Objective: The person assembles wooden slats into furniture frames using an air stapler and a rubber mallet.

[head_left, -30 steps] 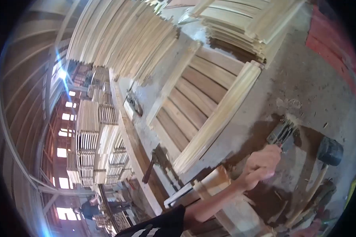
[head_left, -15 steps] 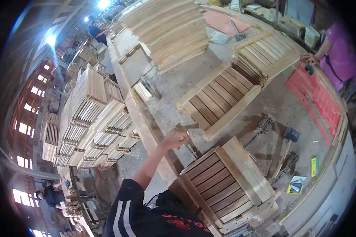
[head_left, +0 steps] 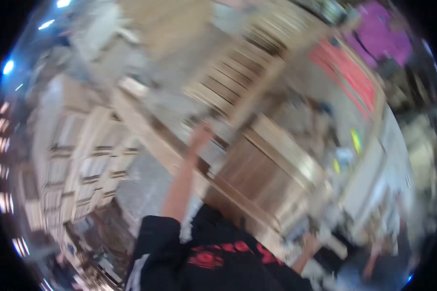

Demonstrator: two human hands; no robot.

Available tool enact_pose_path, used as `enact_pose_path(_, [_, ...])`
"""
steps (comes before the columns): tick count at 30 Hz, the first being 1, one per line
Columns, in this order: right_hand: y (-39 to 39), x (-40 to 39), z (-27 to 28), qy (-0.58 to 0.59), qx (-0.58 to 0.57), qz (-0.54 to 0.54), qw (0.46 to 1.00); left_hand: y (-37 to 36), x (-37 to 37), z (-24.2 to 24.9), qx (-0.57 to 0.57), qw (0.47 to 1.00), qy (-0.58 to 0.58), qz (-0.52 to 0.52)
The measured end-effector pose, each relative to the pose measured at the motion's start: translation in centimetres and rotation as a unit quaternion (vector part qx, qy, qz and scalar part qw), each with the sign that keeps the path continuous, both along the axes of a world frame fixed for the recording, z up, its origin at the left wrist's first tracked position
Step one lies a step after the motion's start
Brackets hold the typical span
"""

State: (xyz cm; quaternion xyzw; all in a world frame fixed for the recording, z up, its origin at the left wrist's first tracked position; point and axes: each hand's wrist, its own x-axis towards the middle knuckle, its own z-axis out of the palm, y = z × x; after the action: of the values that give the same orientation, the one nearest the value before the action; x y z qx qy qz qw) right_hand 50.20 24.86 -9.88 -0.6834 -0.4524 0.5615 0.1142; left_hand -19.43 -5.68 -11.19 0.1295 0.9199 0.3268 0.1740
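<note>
The view is smeared by motion. My left hand (head_left: 201, 135) is stretched over the workbench, fingers curled; whatever they may hold cannot be made out. It is just beyond the near slatted wooden panel (head_left: 252, 169), which lies in front of me with a pale board (head_left: 289, 150) along its far side. My right hand (head_left: 310, 242) is low at the right, near the panel's end, beside blurred items. Its fingers are too smeared to read. A second slatted wooden panel (head_left: 228, 80) lies farther up the bench.
Stacked slatted panels (head_left: 85, 165) stand to the left beyond the bench edge (head_left: 153, 145). A red sheet (head_left: 347, 72) lies at the right, near a person in purple (head_left: 378, 34). Another person's arm (head_left: 371, 259) shows at lower right. A yellow box (head_left: 356, 140) lies on the bench.
My view has swung, so the bench and panels appear shifted left and up. My right hand has come into view at lower right. My left hand remains over the bench beside the near panel.
</note>
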Motion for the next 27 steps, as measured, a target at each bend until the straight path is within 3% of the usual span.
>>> enact_pose_path(2, [-1.3,5.4,-1.0,0.054,-0.037,-0.005,0.998,0.7,1.1,4.1,0.047,0.997,-0.036,-0.053])
enact_pose_path(3, [-2.2,1.6,2.3,0.152,-0.085,-0.083,0.981,0.5,0.5,3.1,-0.005,0.996,0.046,-0.074])
enact_pose_path(4, [-3.4,-3.1,6.6,0.239,-0.134,-0.166,0.947,0.5,0.5,2.9,0.011,0.997,0.041,-0.058])
enact_pose_path(6, [-4.5,-10.7,11.1,0.251,-0.096,-0.213,0.939,0.1,0.0,3.0,0.034,0.998,0.028,-0.043])
enact_pose_path(10, [-4.0,-19.3,13.9,0.096,-0.053,-0.218,0.97,0.8,0.6,4.6,0.062,0.995,-0.042,-0.063])
enact_pose_path(16, [-1.8,-22.3,11.1,0.062,-0.045,-0.082,0.994,0.6,0.8,4.4,0.132,0.989,-0.045,-0.041])
enact_pose_path(22, [-1.2,-22.3,10.9,0.072,-0.055,-0.057,0.994,0.9,1.0,5.3,0.105,0.993,-0.037,-0.043])
enact_pose_path(27, [-1.7,-22.9,10.9,0.058,-0.025,-0.017,0.998,0.6,1.0,4.6,0.149,0.988,-0.032,-0.038])
